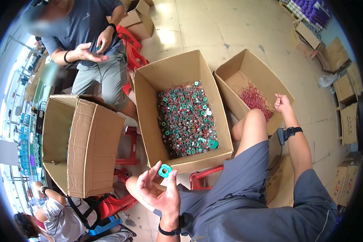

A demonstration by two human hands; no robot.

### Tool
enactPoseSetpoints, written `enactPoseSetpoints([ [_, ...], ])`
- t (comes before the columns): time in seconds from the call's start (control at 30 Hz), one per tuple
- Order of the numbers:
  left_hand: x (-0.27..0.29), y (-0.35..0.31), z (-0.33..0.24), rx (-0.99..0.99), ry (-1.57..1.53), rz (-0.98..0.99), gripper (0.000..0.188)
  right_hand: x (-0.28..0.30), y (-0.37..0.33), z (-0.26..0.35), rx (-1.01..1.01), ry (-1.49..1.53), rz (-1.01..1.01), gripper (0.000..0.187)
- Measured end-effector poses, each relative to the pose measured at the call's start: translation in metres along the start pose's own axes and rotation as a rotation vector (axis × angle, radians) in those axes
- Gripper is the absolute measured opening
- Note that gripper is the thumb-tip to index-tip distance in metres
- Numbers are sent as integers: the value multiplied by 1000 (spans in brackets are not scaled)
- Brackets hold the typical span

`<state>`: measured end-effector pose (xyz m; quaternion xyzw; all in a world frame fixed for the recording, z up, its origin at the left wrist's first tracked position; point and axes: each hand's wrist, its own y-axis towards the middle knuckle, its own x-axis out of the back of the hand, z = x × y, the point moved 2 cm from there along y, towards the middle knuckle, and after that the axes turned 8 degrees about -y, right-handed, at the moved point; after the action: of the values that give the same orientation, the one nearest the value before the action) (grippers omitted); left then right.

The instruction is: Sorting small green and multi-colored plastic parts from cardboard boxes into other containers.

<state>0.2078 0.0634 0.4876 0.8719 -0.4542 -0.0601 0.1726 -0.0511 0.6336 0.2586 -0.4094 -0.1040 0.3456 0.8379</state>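
My left hand (163, 193), palm up, pinches a small green ring-shaped part (161, 173) with a hole in its middle between thumb and fingertips. It is held just off the near edge of a large cardboard box (173, 66). Inside that box lies a deep heap of similar green ring parts mixed with reddish wire bits (183, 121). My right hand (283, 103) is closed at the far right edge of a second, narrower cardboard box (234, 68). Whatever its fingers hold, if anything, is too small to make out. Thin red wire scraps (254, 99) lie in this second box.
Left of the large box, a third cardboard box (94, 149) is tilted on a red stool (131, 145). A co-worker (88, 44) sits at the far left, hands raised; another person (64, 218) is at the lower left. Cardboard boxes (345, 88) line the right wall.
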Motion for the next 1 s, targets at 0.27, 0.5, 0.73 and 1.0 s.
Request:
enactPoseSetpoints([
  [0.27,13,2,16,24,123,-71,57,11,24,12,78,-28,416,22],
  [0.5,9,15,2,130,94,-11,60,-12,-46,-18,412,-576,207,52],
  [0.73,111,57,34,429,-263,-340,43,-46,-78,-92,690,-622,358,31],
  [1.0,201,175,-22,140,-146,-363,41,-99,-168,-122,964,-782,462,30],
])
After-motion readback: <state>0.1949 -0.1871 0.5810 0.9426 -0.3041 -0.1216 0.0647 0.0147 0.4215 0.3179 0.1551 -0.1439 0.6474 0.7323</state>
